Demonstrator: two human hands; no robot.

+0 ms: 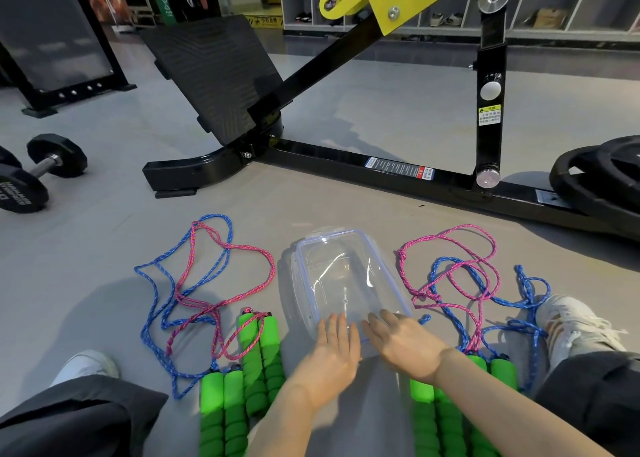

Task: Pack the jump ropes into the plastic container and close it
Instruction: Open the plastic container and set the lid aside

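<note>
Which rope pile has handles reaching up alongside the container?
The left pile: one green handle pair lies beside the container's near-left corner; the right pile's handles stop short.

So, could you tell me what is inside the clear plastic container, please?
Through the clear plastic container only grey floor shows, no rope. The jump ropes lie at either side. The left hand and right hand cover its near end, so that part is hidden.

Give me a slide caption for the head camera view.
Open left hand and right hand at the near end of a plastic container, green-handled jump ropes lying loose on the floor either side.
</note>
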